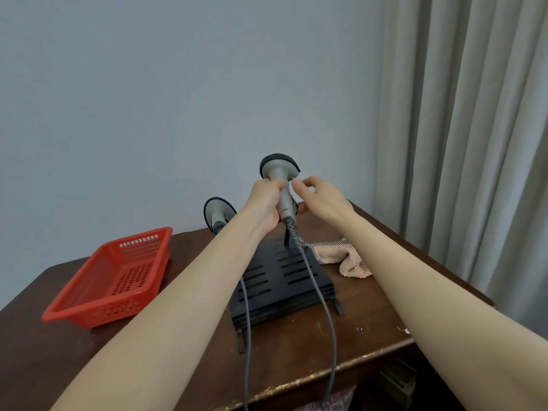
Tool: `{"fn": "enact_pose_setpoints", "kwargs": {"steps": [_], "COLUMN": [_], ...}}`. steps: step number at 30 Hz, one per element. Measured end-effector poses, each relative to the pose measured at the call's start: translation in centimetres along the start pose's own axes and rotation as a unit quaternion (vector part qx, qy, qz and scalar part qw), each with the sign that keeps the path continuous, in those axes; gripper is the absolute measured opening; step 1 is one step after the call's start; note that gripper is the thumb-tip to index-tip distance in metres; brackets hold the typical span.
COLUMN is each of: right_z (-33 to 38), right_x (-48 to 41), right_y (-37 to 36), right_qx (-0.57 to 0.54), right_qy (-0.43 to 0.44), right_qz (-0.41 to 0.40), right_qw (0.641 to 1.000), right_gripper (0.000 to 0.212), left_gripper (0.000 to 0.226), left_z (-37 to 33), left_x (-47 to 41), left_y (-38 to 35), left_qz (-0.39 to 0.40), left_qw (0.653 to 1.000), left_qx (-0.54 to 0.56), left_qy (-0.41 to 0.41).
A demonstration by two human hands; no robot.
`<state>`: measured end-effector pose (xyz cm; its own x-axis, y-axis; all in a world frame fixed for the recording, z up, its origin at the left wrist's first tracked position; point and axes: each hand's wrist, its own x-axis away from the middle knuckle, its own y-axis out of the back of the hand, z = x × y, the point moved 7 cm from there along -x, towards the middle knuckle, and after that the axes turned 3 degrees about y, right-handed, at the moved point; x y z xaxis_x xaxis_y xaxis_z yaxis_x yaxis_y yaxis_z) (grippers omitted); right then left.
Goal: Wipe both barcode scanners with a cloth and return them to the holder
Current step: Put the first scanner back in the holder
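Observation:
My left hand (267, 203) grips the handle of a grey barcode scanner (278, 173), raised above the black slotted holder (281, 280), with its dark head pointing away from me. Its grey cable (320, 298) trails down over the holder and off the table's front edge. My right hand (320, 197) hovers just right of that scanner with fingers loosely curled, holding nothing. The second grey scanner (218, 215) stands at the holder's far left, partly hidden by my left forearm. A beige cloth (347, 256) lies crumpled on the table right of the holder.
A red plastic basket (118, 274) sits on the left of the dark wooden table (370, 330). A grey wall is behind, and grey curtains (474, 129) hang at the right. The table's worn front edge is close to me.

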<state>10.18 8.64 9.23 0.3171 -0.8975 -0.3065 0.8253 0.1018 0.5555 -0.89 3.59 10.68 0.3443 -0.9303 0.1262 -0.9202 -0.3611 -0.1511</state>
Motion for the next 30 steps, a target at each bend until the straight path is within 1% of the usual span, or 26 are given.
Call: {"fn": "enact_pose_setpoints", "kwargs": {"steps": [3, 4, 5, 7, 8, 9, 11, 14, 16, 17, 18, 19, 20, 21, 22, 24, 26, 28, 30], "right_z": [1.6, 1.9, 2.2, 2.6, 2.7, 2.8, 2.9, 2.8, 2.4, 2.2, 2.0, 1.9, 1.7, 1.5, 1.3, 0.8, 0.4, 0.2, -0.1], "right_x": [0.1, 0.0, -0.1, -0.2, -0.3, -0.4, -0.8, -1.2, -1.3, -1.3, -1.4, -1.4, -1.4, -1.3, -1.3, -1.2, -1.1, -1.0, -1.0], "right_y": [-0.5, -0.6, -0.7, -0.8, -0.8, -0.7, -0.6, -0.2, 0.2, 0.3, 0.4, 0.5, 0.5, 0.5, 0.4, 0.2, 0.0, -0.4, -0.9], "right_qx": [0.005, -0.002, -0.013, -0.038, -0.043, -0.043, -0.031, 0.004, 0.009, 0.012, 0.014, 0.016, 0.018, 0.018, 0.018, 0.015, 0.004, -0.004, -0.005], "right_qy": [0.026, 0.034, 0.041, 0.041, 0.035, 0.028, 0.024, 0.016, 0.003, -0.001, -0.004, -0.007, -0.01, -0.013, -0.014, -0.015, -0.014, -0.013, -0.011], "right_qz": [0.035, 0.04, 0.047, 0.066, 0.074, 0.074, 0.054, 0.003, -0.029, -0.038, -0.043, -0.045, -0.048, -0.051, -0.054, -0.058, -0.063, -0.065, -0.062], "right_qw": [0.999, 0.999, 0.998, 0.996, 0.996, 0.996, 0.998, 1.0, 1.0, 0.999, 0.999, 0.999, 0.999, 0.998, 0.998, 0.998, 0.998, 0.998, 0.998], "right_gripper": [0.068, 0.068, 0.059, 0.031, 0.022, 0.019, 0.025, 0.026, 0.028, 0.033, 0.035, 0.035, 0.031, 0.026, 0.023, 0.02, 0.021, 0.02, 0.018], "left_gripper": [0.024, 0.027, 0.028, 0.028, 0.029, 0.03, 0.031, 0.016, 0.017, 0.022, 0.03, 0.038, 0.046, 0.055, 0.066, 0.087, 0.106, 0.114, 0.112], "left_z": [-0.5, -0.7, -1.0, -1.3, -1.3, -1.3, -1.3, -1.2, -0.6, -0.1, 0.4, 1.1, 1.9, 3.1, 4.5, 7.1, 8.6, 9.0, 9.1], "left_x": [-0.1, -0.1, 0.0, 0.0, 0.0, 0.0, 0.2, 0.5, 0.2, -0.1, -0.5, -1.1, -1.6, -2.1, -2.7, -3.7, -4.5, -5.2, -5.6], "left_y": [-0.7, -0.8, -1.0, -1.1, -1.2, -1.3, -1.6, -1.8, -1.5, -1.1, -0.4, 0.4, 1.1, 1.5, 1.8, 2.3, 2.8, 3.1, 3.1], "left_qz": [0.001, -0.002, -0.004, -0.006, -0.003, -0.002, -0.002, 0.004, -0.005, -0.021, -0.048, -0.085, -0.119, -0.14, -0.148, -0.153, -0.167, -0.191, -0.207], "left_qw": [0.999, 0.998, 0.998, 0.997, 0.997, 0.996, 0.994, 0.991, 0.997, 0.998, 0.993, 0.973, 0.941, 0.91, 0.889, 0.867, 0.854, 0.842, 0.83], "left_qx": [0.041, 0.054, 0.065, 0.076, 0.078, 0.083, 0.108, 0.129, 0.079, 0.021, -0.065, -0.171, -0.27, -0.347, -0.398, -0.453, -0.479, -0.49, -0.5], "left_qy": [0.019, 0.019, 0.015, 0.01, 0.011, 0.014, 0.021, 0.016, -0.015, -0.047, -0.088, -0.133, -0.166, -0.177, -0.17, -0.139, -0.115, -0.12, -0.132]}}
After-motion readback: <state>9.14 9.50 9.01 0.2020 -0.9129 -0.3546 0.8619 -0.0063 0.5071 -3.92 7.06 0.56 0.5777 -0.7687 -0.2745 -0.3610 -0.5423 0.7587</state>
